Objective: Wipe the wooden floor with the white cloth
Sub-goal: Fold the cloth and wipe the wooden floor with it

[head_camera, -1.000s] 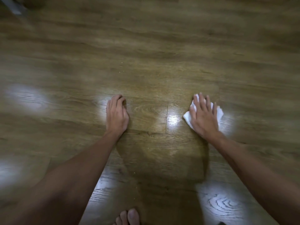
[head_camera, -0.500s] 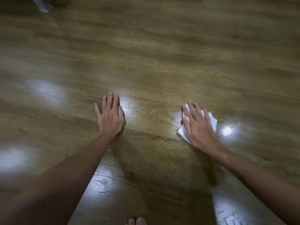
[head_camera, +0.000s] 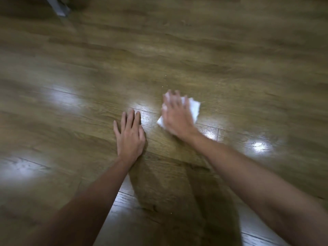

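Change: the right hand [head_camera: 177,116] has slid the white cloth [head_camera: 193,109] leftward, closer to the left hand [head_camera: 130,137] than a moment ago; it is motion-blurred.
Meaning: a wiping stroke seems underway, not finished.
Grip: right fingers spread flat, pressing the cloth down; left palm open on the boards, holding nothing.
Surface: glossy wooden floor [head_camera: 230,55] with bright reflections and a few pale specks.
Room: a grey leg [head_camera: 58,8] at top left.

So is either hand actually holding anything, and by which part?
Nothing is gripped. The right hand presses flat on the middle of the white cloth; the left hand rests on the bare wooden floor.
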